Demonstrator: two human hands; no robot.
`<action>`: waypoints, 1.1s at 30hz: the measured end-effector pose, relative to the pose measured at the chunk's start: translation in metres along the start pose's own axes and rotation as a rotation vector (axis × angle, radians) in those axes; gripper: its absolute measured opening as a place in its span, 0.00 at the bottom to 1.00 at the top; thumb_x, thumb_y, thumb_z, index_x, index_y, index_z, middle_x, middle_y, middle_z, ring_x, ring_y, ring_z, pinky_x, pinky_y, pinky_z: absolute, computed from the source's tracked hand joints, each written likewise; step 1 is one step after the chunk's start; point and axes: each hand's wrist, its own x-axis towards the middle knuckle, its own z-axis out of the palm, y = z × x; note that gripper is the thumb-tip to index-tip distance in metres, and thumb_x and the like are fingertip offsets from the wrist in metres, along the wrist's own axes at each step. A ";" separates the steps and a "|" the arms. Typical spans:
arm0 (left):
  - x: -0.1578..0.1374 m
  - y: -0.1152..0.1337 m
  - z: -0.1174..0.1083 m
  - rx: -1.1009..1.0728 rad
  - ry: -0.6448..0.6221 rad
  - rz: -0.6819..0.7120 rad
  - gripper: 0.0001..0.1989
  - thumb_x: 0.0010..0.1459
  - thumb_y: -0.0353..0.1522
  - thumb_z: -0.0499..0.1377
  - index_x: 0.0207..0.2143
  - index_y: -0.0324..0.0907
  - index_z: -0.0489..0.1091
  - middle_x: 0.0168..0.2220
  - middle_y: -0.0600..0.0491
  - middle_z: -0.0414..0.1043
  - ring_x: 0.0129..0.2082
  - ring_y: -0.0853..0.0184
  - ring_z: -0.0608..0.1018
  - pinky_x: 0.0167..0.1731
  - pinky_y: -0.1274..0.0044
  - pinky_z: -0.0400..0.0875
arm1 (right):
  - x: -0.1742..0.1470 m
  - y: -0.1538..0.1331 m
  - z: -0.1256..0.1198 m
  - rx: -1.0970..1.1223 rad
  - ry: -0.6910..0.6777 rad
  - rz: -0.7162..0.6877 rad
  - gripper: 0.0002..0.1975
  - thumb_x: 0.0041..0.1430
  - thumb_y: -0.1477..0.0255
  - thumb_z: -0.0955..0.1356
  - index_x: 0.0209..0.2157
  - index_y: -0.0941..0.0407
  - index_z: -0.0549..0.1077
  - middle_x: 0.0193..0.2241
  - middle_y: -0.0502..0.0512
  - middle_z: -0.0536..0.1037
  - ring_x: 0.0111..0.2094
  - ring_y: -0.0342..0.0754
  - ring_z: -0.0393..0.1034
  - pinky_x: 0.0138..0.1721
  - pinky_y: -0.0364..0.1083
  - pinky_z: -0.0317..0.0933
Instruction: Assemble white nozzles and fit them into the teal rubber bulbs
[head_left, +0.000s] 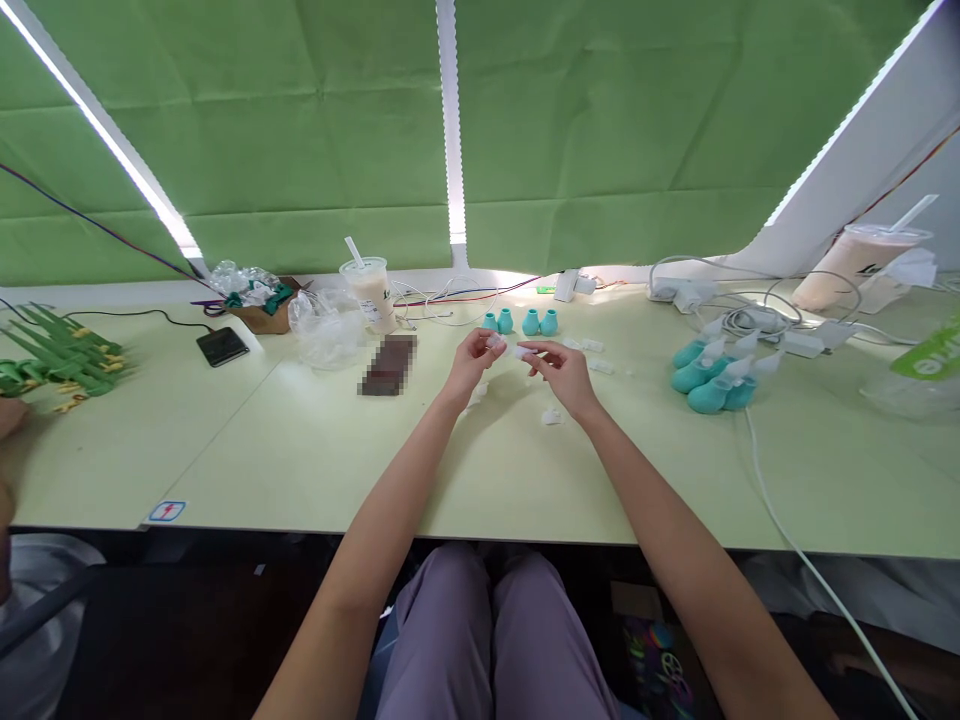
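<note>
Above the middle of the table, my left hand (474, 362) pinches a small white translucent piece (496, 341). Facing it, my right hand (562, 372) is closed on another small white piece (523, 352); the two pieces are slightly apart. What exactly they are is too small to tell. Just beyond my fingers stand several small teal bulb-shaped pieces (531, 321) in pairs, with open tops. Small white pieces (553, 417) lie on the table near my right wrist, and flat white strips (592, 346) lie behind that hand.
On the right are several teal bulbs with white tips (705, 385), near tangled white cables (757, 318) and a drink cup (855, 265). At left stand another cup (373, 295), a plastic bag (328, 330), a phone (223, 346) and green plastic-looking items (71, 350) beside another person's hand (11, 415).
</note>
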 end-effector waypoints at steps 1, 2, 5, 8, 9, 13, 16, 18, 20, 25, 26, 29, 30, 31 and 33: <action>0.001 -0.002 0.000 -0.041 -0.013 -0.015 0.15 0.46 0.40 0.63 0.33 0.41 0.66 0.26 0.58 0.67 0.25 0.76 0.66 0.28 0.82 0.59 | 0.000 0.000 0.000 0.005 0.000 -0.001 0.16 0.49 0.58 0.69 0.36 0.53 0.78 0.31 0.52 0.78 0.22 0.42 0.68 0.25 0.44 0.63; 0.002 -0.003 -0.001 -0.068 -0.023 -0.026 0.16 0.46 0.41 0.63 0.33 0.41 0.66 0.25 0.58 0.67 0.25 0.76 0.67 0.29 0.81 0.60 | 0.000 0.001 0.000 0.008 0.002 -0.001 0.16 0.48 0.59 0.69 0.36 0.53 0.78 0.31 0.52 0.78 0.22 0.42 0.68 0.25 0.44 0.63; 0.003 -0.006 -0.001 -0.085 -0.056 -0.045 0.18 0.46 0.41 0.63 0.35 0.40 0.66 0.26 0.56 0.70 0.27 0.75 0.70 0.32 0.80 0.62 | 0.001 0.001 0.000 0.019 0.011 -0.001 0.16 0.48 0.59 0.69 0.36 0.53 0.78 0.31 0.52 0.78 0.22 0.42 0.68 0.24 0.44 0.62; 0.002 -0.006 -0.002 -0.083 -0.098 -0.054 0.18 0.46 0.40 0.63 0.36 0.40 0.65 0.27 0.54 0.72 0.28 0.74 0.71 0.34 0.79 0.63 | 0.001 0.000 -0.001 0.028 0.024 -0.004 0.16 0.49 0.60 0.69 0.37 0.53 0.77 0.31 0.52 0.77 0.22 0.42 0.68 0.23 0.43 0.59; 0.002 -0.006 -0.002 -0.080 -0.110 -0.054 0.17 0.47 0.40 0.63 0.36 0.40 0.65 0.27 0.54 0.72 0.28 0.74 0.71 0.34 0.79 0.64 | 0.001 0.000 -0.001 0.027 0.028 -0.005 0.16 0.49 0.60 0.69 0.38 0.53 0.77 0.31 0.52 0.77 0.22 0.42 0.68 0.23 0.43 0.59; 0.002 -0.005 -0.001 -0.047 -0.102 -0.041 0.17 0.46 0.39 0.64 0.36 0.41 0.67 0.27 0.56 0.70 0.30 0.74 0.70 0.34 0.80 0.63 | 0.001 -0.001 -0.002 0.018 0.039 0.001 0.17 0.49 0.59 0.68 0.38 0.54 0.77 0.30 0.52 0.76 0.22 0.42 0.67 0.22 0.43 0.58; 0.003 -0.006 -0.002 0.001 -0.030 -0.009 0.16 0.45 0.39 0.65 0.35 0.40 0.69 0.27 0.58 0.68 0.30 0.74 0.69 0.35 0.80 0.63 | 0.002 -0.001 -0.002 0.029 0.041 0.000 0.16 0.49 0.59 0.68 0.37 0.53 0.77 0.30 0.52 0.75 0.22 0.41 0.67 0.22 0.42 0.57; 0.003 -0.008 -0.002 0.026 0.015 0.015 0.16 0.44 0.38 0.65 0.34 0.40 0.70 0.28 0.57 0.68 0.31 0.73 0.70 0.37 0.79 0.64 | 0.002 -0.001 -0.002 0.034 0.041 0.001 0.15 0.49 0.60 0.68 0.37 0.54 0.77 0.30 0.52 0.75 0.22 0.41 0.66 0.22 0.42 0.57; 0.003 -0.009 -0.002 0.001 0.003 0.015 0.16 0.45 0.39 0.64 0.34 0.39 0.69 0.33 0.54 0.70 0.34 0.72 0.71 0.39 0.78 0.65 | 0.002 -0.001 -0.002 0.037 0.041 0.002 0.15 0.49 0.60 0.68 0.37 0.54 0.77 0.30 0.52 0.76 0.22 0.41 0.66 0.22 0.42 0.57; 0.000 -0.008 0.001 0.060 -0.104 0.010 0.19 0.47 0.43 0.62 0.34 0.40 0.61 0.33 0.53 0.71 0.29 0.73 0.73 0.31 0.78 0.67 | 0.001 -0.001 -0.003 0.017 0.056 -0.026 0.15 0.51 0.61 0.68 0.38 0.53 0.77 0.34 0.53 0.76 0.23 0.40 0.67 0.24 0.42 0.61; 0.000 -0.007 0.002 0.162 -0.097 0.043 0.19 0.46 0.43 0.63 0.33 0.40 0.62 0.30 0.55 0.70 0.27 0.74 0.71 0.29 0.79 0.65 | 0.001 -0.001 -0.004 -0.008 0.057 -0.044 0.15 0.51 0.61 0.68 0.38 0.53 0.77 0.35 0.53 0.76 0.23 0.40 0.67 0.24 0.42 0.61; 0.000 -0.007 0.002 0.500 -0.087 0.157 0.16 0.46 0.42 0.63 0.29 0.39 0.66 0.25 0.57 0.65 0.24 0.75 0.65 0.26 0.80 0.60 | 0.000 -0.001 -0.004 -0.104 0.047 -0.118 0.13 0.53 0.62 0.67 0.37 0.53 0.77 0.36 0.53 0.77 0.23 0.41 0.68 0.25 0.42 0.62; 0.000 -0.007 0.001 0.585 -0.092 0.184 0.15 0.47 0.42 0.62 0.29 0.39 0.67 0.24 0.57 0.64 0.24 0.74 0.64 0.26 0.80 0.60 | 0.000 -0.001 -0.005 -0.130 0.043 -0.139 0.13 0.53 0.63 0.67 0.37 0.53 0.77 0.36 0.53 0.77 0.23 0.41 0.68 0.25 0.43 0.62; 0.000 -0.007 0.000 0.654 -0.099 0.203 0.14 0.49 0.42 0.61 0.28 0.38 0.68 0.24 0.57 0.63 0.24 0.74 0.63 0.26 0.79 0.59 | 0.000 -0.002 -0.005 -0.150 0.041 -0.156 0.13 0.54 0.63 0.67 0.38 0.53 0.77 0.37 0.53 0.77 0.24 0.41 0.68 0.25 0.43 0.62; 0.000 -0.006 -0.001 0.741 -0.116 0.239 0.14 0.50 0.41 0.60 0.29 0.38 0.70 0.24 0.56 0.63 0.24 0.73 0.63 0.26 0.79 0.58 | 0.000 -0.002 -0.006 -0.172 0.039 -0.173 0.13 0.54 0.63 0.67 0.38 0.53 0.77 0.37 0.54 0.77 0.24 0.41 0.68 0.25 0.43 0.63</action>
